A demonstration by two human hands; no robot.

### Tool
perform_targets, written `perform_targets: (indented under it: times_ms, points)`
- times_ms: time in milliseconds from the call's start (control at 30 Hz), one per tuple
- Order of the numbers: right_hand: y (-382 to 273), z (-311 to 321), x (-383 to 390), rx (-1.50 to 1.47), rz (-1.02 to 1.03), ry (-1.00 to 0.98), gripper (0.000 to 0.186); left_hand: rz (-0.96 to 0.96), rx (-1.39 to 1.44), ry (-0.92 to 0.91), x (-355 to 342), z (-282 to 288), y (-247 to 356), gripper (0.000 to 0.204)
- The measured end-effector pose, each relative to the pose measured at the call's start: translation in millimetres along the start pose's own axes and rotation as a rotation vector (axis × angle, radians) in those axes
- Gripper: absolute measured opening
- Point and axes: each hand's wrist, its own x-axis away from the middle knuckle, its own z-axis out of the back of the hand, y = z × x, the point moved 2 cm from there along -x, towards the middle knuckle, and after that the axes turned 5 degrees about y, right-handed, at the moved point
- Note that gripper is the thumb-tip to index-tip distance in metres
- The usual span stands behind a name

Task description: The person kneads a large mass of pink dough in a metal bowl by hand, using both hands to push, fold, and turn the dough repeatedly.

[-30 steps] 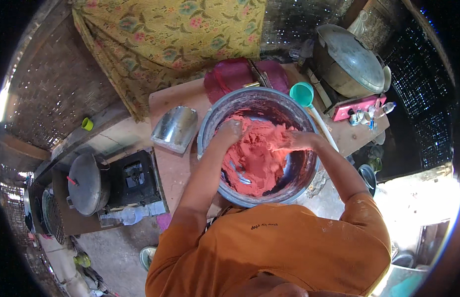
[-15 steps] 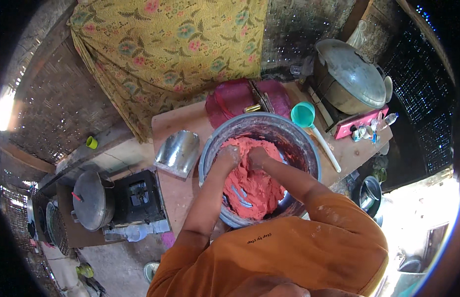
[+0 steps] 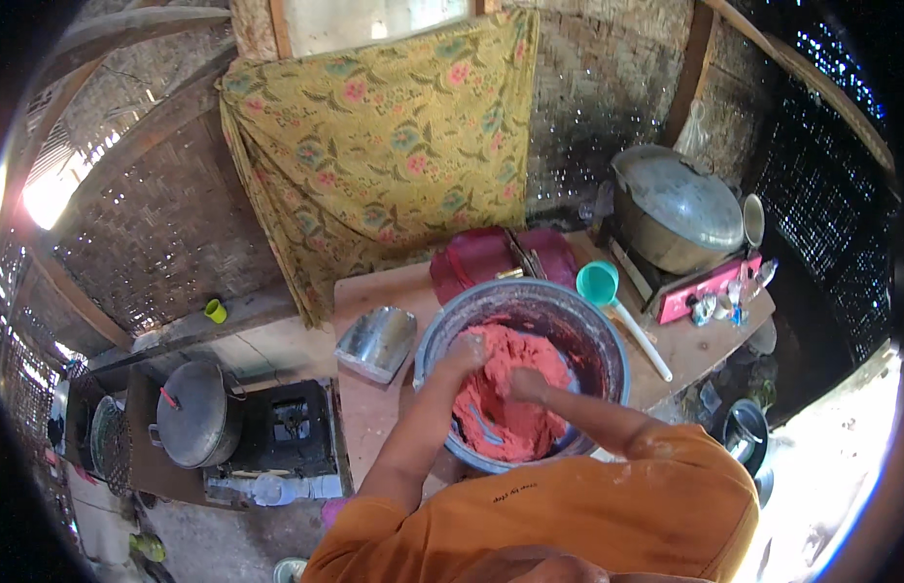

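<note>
pink dough (image 3: pixel 501 400): inside basin (image 3: pixel 593 358), no clear long axis | our left hand (image 3: pixel 468 353) touches it basin-left, our right hand (image 3: pixel 526 386) nearer basin centre | fingers partly hidden; we cannot tell grip

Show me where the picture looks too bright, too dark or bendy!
In the head view, white glare washes out the lower right; also in the head view, the silvery metal container and big pot lid shine, while the woven wall at right is dark with bright specks; the head view's fisheye lens likely bends the wooden beam at upper right, and its corners go black.
</note>
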Motion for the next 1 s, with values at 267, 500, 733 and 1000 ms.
perform_targets:
  times_ms: [267, 500, 733, 1000]
  points:
    - [20, 18, 109, 0.190, 0.295, -0.145, 0.022, -0.036, -0.043, -0.121, 8, 26, 41, 0.039]
    - [63, 8, 59, 0.019, 0.090, -0.289, 0.030, -0.069, -0.084, -0.239, 6, 25, 44, 0.043]
    - [82, -15, -2, 0.143, 0.080, -0.105, 0.029, -0.020, -0.074, -0.399, -6, 19, 44, 0.044]
    - [107, -40, -25, 0.220, 0.127, -0.150, 0.034, -0.012, -0.058, -0.356, -8, 8, 37, 0.038]
